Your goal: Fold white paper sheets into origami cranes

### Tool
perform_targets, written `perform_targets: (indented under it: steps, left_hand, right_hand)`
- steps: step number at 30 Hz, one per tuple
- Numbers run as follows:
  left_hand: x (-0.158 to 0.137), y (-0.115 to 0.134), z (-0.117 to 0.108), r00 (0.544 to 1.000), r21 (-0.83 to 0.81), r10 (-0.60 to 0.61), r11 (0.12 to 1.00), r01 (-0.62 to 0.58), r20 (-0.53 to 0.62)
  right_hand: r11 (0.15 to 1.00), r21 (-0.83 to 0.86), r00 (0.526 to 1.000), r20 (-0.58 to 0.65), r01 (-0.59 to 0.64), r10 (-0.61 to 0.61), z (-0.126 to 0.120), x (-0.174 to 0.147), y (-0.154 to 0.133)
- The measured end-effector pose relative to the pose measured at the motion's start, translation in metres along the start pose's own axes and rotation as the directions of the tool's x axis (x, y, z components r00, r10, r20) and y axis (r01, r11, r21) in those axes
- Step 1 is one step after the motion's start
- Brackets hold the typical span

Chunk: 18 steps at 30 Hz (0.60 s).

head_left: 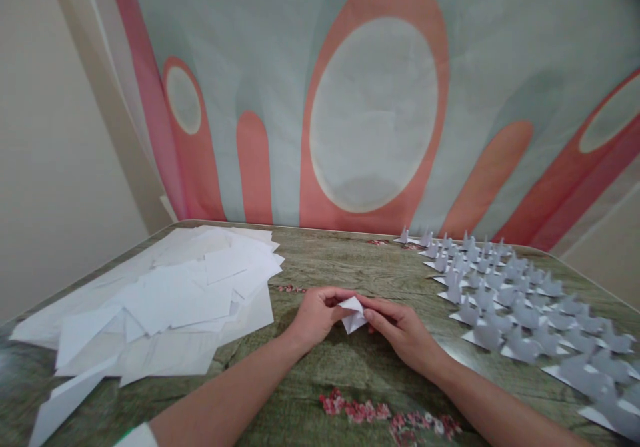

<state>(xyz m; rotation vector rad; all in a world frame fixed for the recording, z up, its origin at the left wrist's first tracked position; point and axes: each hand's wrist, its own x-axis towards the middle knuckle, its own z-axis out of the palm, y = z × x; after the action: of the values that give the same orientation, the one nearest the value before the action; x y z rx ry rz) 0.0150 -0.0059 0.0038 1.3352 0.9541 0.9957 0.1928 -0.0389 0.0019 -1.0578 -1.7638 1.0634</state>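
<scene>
A small piece of folded white paper [353, 316] is held up between both hands over the middle of the table. My left hand [323, 312] pinches its left side, with the thumb across the near face. From the right, my right hand [397, 327] grips the other edge between thumb and fingers. The paper has creased, pointed flaps, and its far side is hidden behind the fingers.
A loose pile of white paper sheets [175, 300] covers the left of the table [320, 254]. Several rows of small folded paper figures [525, 314] stand on the right. A patterned backdrop [280, 47] hangs behind the far edge.
</scene>
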Motion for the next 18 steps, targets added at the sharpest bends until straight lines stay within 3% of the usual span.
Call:
perform_targets:
  steps: [18]
  left_hand:
    - [-0.0023,-0.0015,0.0013,0.998,-0.005,0.068,0.998,-0.068,-0.003]
  right_hand:
    - [1.0,-0.011,0.999,-0.038,0.0,0.0,0.0007,0.0004,0.0021]
